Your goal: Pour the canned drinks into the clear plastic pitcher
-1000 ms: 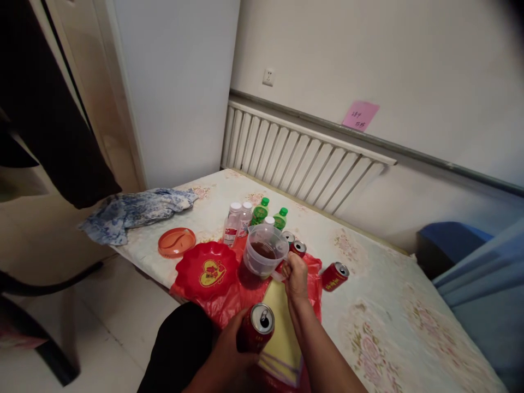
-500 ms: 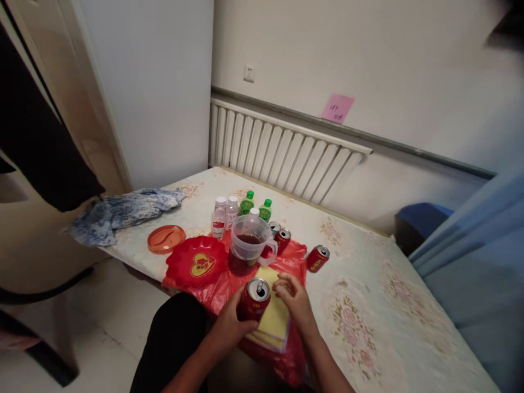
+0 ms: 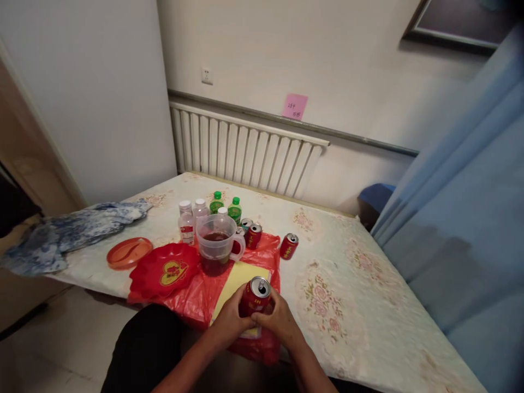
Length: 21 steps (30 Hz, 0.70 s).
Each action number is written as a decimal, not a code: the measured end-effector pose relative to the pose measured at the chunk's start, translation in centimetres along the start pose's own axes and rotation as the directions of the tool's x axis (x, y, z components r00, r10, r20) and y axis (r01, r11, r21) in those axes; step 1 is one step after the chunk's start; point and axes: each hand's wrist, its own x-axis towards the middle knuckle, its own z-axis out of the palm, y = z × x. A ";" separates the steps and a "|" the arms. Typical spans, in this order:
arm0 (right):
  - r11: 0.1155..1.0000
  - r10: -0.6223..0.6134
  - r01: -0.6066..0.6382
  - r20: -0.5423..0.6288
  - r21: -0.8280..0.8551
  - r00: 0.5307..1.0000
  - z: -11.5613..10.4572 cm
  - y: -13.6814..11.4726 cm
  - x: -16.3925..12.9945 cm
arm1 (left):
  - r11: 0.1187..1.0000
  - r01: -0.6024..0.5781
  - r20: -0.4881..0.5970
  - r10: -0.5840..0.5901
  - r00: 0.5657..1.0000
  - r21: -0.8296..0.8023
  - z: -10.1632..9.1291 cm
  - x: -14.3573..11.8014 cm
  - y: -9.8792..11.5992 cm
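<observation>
Hands are seen closed around a red can [image 3: 254,297], the left hand [image 3: 230,319] wrapped on one side and the right hand [image 3: 278,321] on the other, so that the grip is clenched on the can from both flanks. The can is held upright just above a yellow pad [image 3: 239,278] and a red plastic bag [image 3: 196,297], at the near edge of the bench [image 3: 360,289]; its tab end faces up and appears already opened.

The step in hand is judged to be the steadying of the can between both palms. Any lift from here would call for the can to be kept level, since liquid may be inside.

Just beyond the grip, a clear jug [image 3: 216,245] partly filled with dark liquid is stood, with two more cans [image 3: 252,234] behind it and a third can [image 3: 289,246] apart to the far right. A row of small bottles [image 3: 192,218] is set behind the jug. To the far left of the grip a red heart dish [image 3: 164,270] and an orange tray [image 3: 129,252] are laid, with a blue patterned cloth [image 3: 69,232] past them.

Open room is left to the right of the grip, where bare flowered cover runs toward a blue curtain [image 3: 462,218]. The near edge lies directly under the wrists.
</observation>
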 end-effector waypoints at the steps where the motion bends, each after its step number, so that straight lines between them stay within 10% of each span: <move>1: 1.000 -0.005 0.005 -0.028 -0.011 1.000 -0.3 0.2 -0.2 | 1.000 -0.009 0.012 0.008 1.000 0.012 0.4 0.2 -0.1; 8: 1.000 -0.019 0.022 -0.195 0.014 0.981 -3.5 1.5 -0.3 | 0.986 -0.039 0.076 0.027 0.997 0.163 1.9 2.2 -2.3; 13: 0.993 -0.042 -0.003 -0.377 -0.118 0.925 -7.9 2.6 0.9 | 0.735 -0.080 -0.130 0.224 0.966 0.674 -1.4 3.7 -6.2; 21: 0.983 -0.063 -0.037 -0.528 -0.177 0.847 -13.9 5.5 3.8 | 0.573 -0.098 -0.100 0.304 0.947 0.814 -4.5 4.1 -8.3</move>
